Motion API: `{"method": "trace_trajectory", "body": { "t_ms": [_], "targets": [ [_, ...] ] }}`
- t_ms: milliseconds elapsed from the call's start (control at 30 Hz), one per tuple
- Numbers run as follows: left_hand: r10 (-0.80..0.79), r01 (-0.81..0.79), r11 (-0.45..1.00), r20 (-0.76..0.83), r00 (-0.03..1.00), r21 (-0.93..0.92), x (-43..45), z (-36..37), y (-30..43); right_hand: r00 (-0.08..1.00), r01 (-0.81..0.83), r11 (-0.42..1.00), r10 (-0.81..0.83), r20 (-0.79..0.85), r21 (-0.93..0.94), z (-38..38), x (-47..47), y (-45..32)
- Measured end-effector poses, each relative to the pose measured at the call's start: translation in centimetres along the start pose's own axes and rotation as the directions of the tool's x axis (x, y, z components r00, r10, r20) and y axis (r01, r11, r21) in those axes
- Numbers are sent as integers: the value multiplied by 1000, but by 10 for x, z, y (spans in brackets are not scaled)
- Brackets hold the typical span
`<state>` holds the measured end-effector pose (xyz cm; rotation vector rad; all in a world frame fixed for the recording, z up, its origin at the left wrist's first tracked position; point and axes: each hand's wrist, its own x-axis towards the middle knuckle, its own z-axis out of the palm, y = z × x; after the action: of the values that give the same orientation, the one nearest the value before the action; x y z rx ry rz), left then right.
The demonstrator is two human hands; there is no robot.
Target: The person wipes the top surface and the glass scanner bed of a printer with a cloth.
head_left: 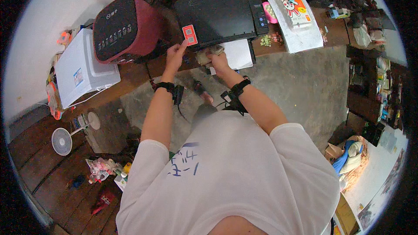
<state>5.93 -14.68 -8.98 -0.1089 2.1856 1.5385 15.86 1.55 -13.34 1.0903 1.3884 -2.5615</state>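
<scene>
My left hand (175, 56) is at the front left corner of a black printer (218, 16), its fingertips at the edge of a red-bordered card with printed codes (190, 35) that lies on the lid. Whether the fingers grip the card, I cannot tell. My right hand (219, 61) holds a crumpled beige cloth (205, 56) against the printer's front, beside white paper (238, 54) that sticks out under the printer. Both wrists wear black straps with small devices.
Left of the printer stand a dark red appliance (147, 29) and a white foam box (88, 68). To the right lie a pink-edged item (269, 12), papers (303, 39) and a rabbit-printed pack (294, 8). A white fan (62, 141) stands at the lower left.
</scene>
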Motion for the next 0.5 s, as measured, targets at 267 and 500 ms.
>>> {"method": "trace_trajectory", "body": {
  "t_ms": [267,500],
  "targets": [
    [58,-56,996,26,998,-71,6,0,-12,978,155,907,-86,188,-391,9,-6,3],
    [60,-59,996,14,998,-64,2,6,-3,928,367,642,-299,221,-673,0,-10,2]
  ]
}}
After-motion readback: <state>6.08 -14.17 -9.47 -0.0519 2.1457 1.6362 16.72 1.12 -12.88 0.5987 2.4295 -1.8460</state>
